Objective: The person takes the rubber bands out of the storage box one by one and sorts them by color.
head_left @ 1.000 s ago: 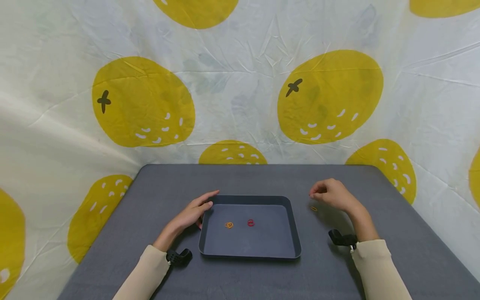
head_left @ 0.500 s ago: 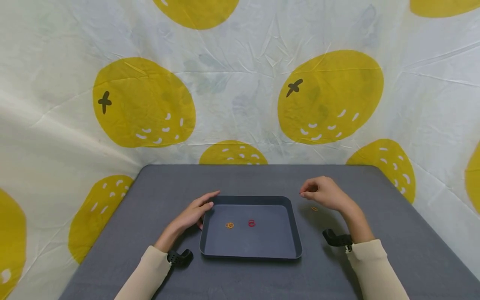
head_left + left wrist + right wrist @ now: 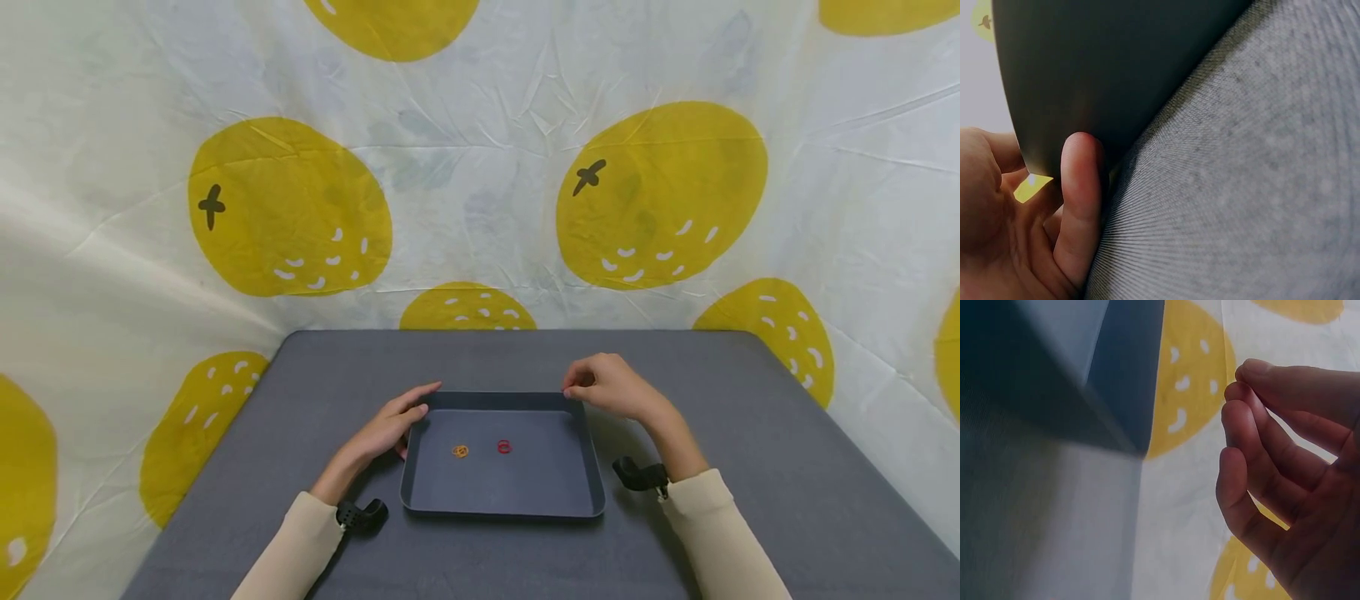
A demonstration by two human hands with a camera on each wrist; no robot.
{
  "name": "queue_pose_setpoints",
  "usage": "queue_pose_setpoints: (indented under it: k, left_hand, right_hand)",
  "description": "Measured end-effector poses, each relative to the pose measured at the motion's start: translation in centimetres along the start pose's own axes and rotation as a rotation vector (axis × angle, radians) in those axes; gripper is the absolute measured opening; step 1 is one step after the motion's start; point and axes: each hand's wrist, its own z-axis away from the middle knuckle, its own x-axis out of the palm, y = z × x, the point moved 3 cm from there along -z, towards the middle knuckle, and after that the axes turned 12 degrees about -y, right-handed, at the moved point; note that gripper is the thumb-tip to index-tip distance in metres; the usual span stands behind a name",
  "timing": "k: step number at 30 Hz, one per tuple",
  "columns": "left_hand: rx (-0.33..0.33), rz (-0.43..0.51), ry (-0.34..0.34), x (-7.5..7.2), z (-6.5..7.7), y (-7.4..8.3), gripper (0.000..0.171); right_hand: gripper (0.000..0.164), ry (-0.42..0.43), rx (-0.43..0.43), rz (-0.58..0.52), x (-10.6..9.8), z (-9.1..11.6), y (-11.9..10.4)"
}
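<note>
A dark grey tray [image 3: 502,497] stands on the table, with orange rubber bands [image 3: 460,451] in its left half and red rubber bands [image 3: 504,447] right of its middle. My left hand [image 3: 384,430] holds the tray's left side near the far corner, thumb at the rim; in the left wrist view a finger [image 3: 1082,181] lies against the outer wall. Above the far right corner is my right hand [image 3: 615,387], thumb and forefinger pinched together. A speck of red shows at those fingertips, apparently a red rubber band; the right wrist view does not show it clearly.
A grey cloth covers the table [image 3: 360,360]. Behind it hangs a white curtain [image 3: 465,208] with large yellow fruit prints. Each wrist wears a black camera mount, such as the right mount [image 3: 637,474], which sits low beside the tray's right wall.
My right hand has moved left from beside the tray to above its far right corner. The orange band on the table at the right is now hidden behind that arm. My left hand stays put.
</note>
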Motion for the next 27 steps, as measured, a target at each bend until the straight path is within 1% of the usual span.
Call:
queue_pose_setpoints:
  k: [6, 16, 23, 27]
  left_hand:
    - [0.002, -0.006, 0.008, 0.0, 0.0, 0.1, 0.049]
    - [-0.004, -0.001, 0.012, 0.0, -0.1, -0.1, 0.047]
    - [0.003, -0.011, 0.006, -0.1, -0.1, -0.3, 0.049]
    - [-0.011, -0.007, 0.008, -0.1, -0.2, -0.4, 0.049]
  right_hand:
    - [0.006, -0.017, -0.038, 0.006, 0.7, -1.5, -1.9]
    - [0.007, -0.053, -0.110, -0.027, 2.1, -3.5, -5.0]
    - [0.006, -0.087, -0.146, -0.032, 3.5, -5.1, -6.9]
    - [0.005, -0.106, -0.163, -0.030, 4.5, -5.9, -8.0]
